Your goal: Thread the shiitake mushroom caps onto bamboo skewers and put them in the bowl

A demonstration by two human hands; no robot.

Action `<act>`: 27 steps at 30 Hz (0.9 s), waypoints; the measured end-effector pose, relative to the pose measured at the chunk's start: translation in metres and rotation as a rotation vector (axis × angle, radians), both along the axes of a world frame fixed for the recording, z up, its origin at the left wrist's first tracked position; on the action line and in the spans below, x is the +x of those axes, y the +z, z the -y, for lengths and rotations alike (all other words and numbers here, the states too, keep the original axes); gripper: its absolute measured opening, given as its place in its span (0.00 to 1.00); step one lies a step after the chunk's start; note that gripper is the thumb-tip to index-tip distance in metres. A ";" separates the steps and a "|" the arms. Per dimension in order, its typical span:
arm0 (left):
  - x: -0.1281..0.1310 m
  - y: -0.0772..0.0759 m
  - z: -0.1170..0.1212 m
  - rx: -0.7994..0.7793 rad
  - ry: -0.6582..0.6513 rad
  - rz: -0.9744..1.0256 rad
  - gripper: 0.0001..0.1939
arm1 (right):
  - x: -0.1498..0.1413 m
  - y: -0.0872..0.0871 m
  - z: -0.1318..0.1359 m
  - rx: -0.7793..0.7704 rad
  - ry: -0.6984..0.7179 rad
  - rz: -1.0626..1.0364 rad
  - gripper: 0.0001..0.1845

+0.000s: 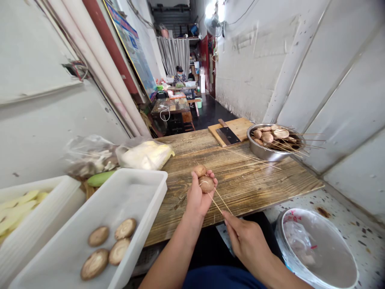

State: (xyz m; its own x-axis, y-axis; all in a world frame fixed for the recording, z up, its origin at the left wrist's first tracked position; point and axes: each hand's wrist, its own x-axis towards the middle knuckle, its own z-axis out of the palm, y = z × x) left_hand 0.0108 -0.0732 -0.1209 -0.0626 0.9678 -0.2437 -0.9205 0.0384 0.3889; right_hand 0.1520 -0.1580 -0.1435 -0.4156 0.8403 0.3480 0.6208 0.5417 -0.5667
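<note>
Two brown mushrooms (206, 184) sit one above the other in my left hand (197, 200), whose fingers curl around them. A pair of thin wooden skewers (219, 202) runs from the lower mushroom toward me. My right hand (245, 235) pinches the near ends of these skewers. To my left, a white plastic tray (132, 188) holds several loose mushrooms (94, 264), some with cut faces up. On the far right of the table, a metal bowl (264, 152) is heaped with skewered mushrooms (267, 137), their sticks poking out to the right.
Loose skewers (252, 155) lie across the wooden table (186, 148). A cleaver (227, 134) rests on a cutting board (242, 127). Plastic bags (144, 154) and a tray of pale slices (24, 204) stand left. A lined bin (327, 257) is at right. Someone sits far back.
</note>
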 end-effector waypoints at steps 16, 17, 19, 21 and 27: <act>0.000 -0.003 0.000 -0.015 -0.046 0.016 0.17 | 0.002 0.000 -0.001 0.017 -0.008 -0.018 0.20; 0.000 -0.004 0.000 -0.018 -0.047 0.017 0.17 | 0.003 0.000 0.000 0.017 -0.008 -0.014 0.20; 0.000 -0.004 0.000 -0.018 -0.046 0.016 0.17 | 0.003 -0.001 0.000 0.014 -0.012 0.000 0.20; 0.000 -0.003 0.000 -0.018 -0.043 0.012 0.17 | 0.003 -0.001 0.000 0.015 -0.012 0.015 0.21; 0.005 -0.003 0.002 -0.029 -0.039 -0.013 0.17 | 0.006 0.002 -0.002 0.021 -0.012 0.041 0.21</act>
